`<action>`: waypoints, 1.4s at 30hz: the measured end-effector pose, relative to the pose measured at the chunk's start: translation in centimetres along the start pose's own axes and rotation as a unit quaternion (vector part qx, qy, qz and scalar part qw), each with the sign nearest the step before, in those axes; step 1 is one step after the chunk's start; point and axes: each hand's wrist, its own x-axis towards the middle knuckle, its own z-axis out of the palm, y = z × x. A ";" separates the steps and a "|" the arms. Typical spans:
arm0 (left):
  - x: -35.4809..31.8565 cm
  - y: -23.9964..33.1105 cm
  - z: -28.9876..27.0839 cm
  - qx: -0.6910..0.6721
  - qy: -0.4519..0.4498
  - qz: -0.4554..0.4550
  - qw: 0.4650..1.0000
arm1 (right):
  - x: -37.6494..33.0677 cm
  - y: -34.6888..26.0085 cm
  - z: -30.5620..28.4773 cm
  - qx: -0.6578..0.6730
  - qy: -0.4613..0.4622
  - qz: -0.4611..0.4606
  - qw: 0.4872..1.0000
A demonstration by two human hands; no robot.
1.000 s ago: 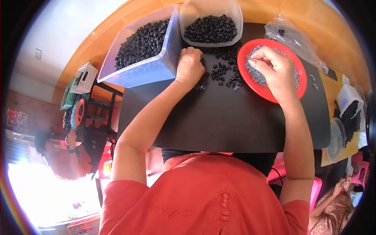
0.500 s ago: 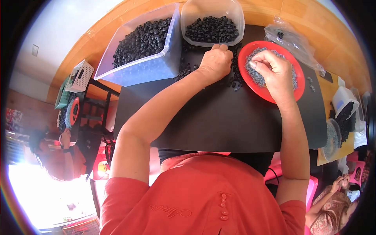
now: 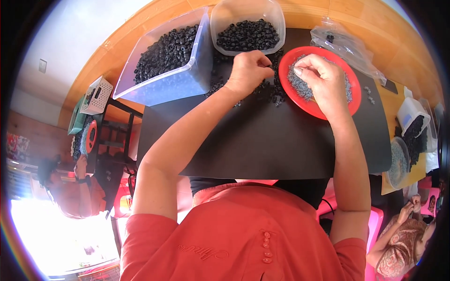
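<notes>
My left hand (image 3: 249,72) is closed in a pinch above small black pieces (image 3: 277,89) scattered on the dark table (image 3: 262,136); what sits between its fingertips is too small to make out. Over a red plate (image 3: 317,110) hangs my right hand (image 3: 324,80), its thumb and forefinger pressed together. Anything in that pinch is hidden. Small grey pieces (image 3: 300,89) cover the middle of the plate. Just beyond my left hand stands a clear tub (image 3: 281,33) with black hollow caps (image 3: 248,35) inside.
A large translucent bin (image 3: 180,83) of black caps stands at the left. Behind the plate lies a clear plastic bag (image 3: 349,47). Further right are a tipped white container (image 3: 412,112) and a round tub (image 3: 397,161). Other people sit at both sides.
My left hand has turned and drawn slightly back from the clear tub, so its thumb now shows. My right hand stays pinched over the plate. The whole view has shifted a little.
</notes>
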 end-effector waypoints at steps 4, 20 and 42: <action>-3.2 4.1 -1.3 -0.189 0.030 -0.080 0.978 | -0.5 -1.0 1.1 0.116 -0.048 0.097 0.987; -7.9 4.1 -2.2 -0.203 0.034 0.073 0.976 | -1.3 -1.9 3.0 0.300 -0.243 0.198 0.901; -9.7 3.7 -1.9 -0.196 0.076 0.018 0.978 | -1.4 -2.5 3.5 0.150 -0.228 0.156 0.950</action>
